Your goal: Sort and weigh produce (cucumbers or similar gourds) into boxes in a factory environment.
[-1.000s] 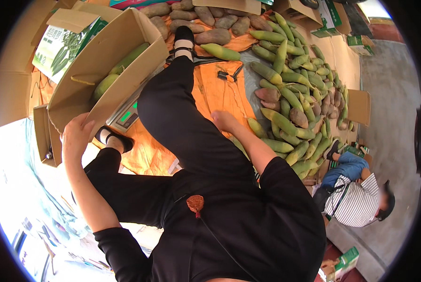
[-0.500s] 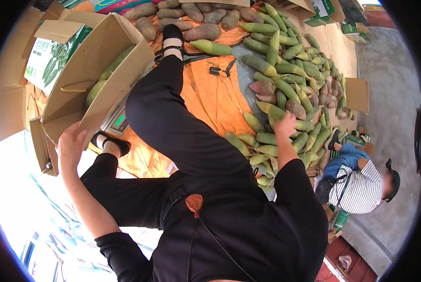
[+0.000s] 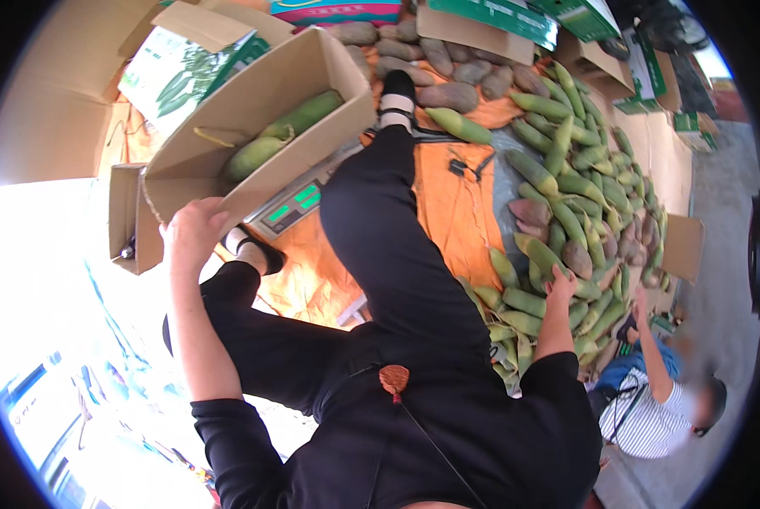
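At the left, my left hand (image 3: 195, 229) grips the near edge of an open cardboard box (image 3: 253, 193). The fingers close over its rim. Inside lie long green radishes (image 3: 302, 114), two of them visible. The box rests on a scale (image 3: 291, 206) with a lit green display. Over on the right, my right hand (image 3: 560, 287) is at the end of a green radish (image 3: 539, 253) on the pile, its fingers bent against it. Part of that grip is hidden by the hand itself. A round brownish radish (image 3: 577, 259) lies just beside.
Reddish-brown radishes (image 3: 448, 97) lie at the far side, and an orange sheet (image 3: 456, 199) covers the ground. Green-and-white cartons (image 3: 185, 81) stand around. A co-worker in a striped shirt (image 3: 647, 424) sits at lower right, one arm stretched towards the pile.
My view has shifted, so the scene sits further right and more of the box's inside shows. My left hand stays on the box and my right at the radish. The co-worker's arm has reached out.
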`<state>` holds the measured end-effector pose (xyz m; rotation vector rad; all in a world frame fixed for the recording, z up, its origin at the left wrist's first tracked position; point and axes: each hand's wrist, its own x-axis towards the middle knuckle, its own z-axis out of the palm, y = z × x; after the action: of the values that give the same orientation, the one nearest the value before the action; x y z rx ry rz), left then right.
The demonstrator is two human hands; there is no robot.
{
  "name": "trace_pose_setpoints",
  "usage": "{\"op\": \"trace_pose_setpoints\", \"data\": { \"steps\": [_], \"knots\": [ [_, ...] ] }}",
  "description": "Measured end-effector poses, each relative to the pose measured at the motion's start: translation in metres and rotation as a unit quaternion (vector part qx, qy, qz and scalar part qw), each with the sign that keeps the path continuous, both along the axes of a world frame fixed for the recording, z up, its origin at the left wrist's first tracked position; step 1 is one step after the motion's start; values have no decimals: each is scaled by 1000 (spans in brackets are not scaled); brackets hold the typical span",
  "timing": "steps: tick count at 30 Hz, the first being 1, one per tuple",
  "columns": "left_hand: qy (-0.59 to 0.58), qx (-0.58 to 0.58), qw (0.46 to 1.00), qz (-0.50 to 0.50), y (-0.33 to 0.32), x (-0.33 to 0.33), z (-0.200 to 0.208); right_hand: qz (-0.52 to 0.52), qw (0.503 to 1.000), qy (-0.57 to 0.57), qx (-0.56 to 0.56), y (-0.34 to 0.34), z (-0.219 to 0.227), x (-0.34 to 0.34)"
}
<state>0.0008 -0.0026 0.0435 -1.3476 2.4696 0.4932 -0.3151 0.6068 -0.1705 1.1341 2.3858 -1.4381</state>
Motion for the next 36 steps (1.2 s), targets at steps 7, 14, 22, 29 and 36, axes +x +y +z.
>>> {"op": "trace_pose_setpoints", "data": {
  "steps": [7,14,22,29,36],
  "knots": [
    [12,-19,1000,4,1,5,2,321,907,97,256,-77,15,-12],
    [-2,-17,1000,1,-2,8,8,343,914,218,0,-186,105,-26],
    [16,-28,999,-8,-5,14,1,420,796,324,-290,-321,256,-16],
    [7,-15,1000,0,-2,12,6,512,734,177,-409,-445,249,17],
    [6,-19,1000,-16,-9,8,2,604,729,130,-293,-497,215,31]
  ]
}}
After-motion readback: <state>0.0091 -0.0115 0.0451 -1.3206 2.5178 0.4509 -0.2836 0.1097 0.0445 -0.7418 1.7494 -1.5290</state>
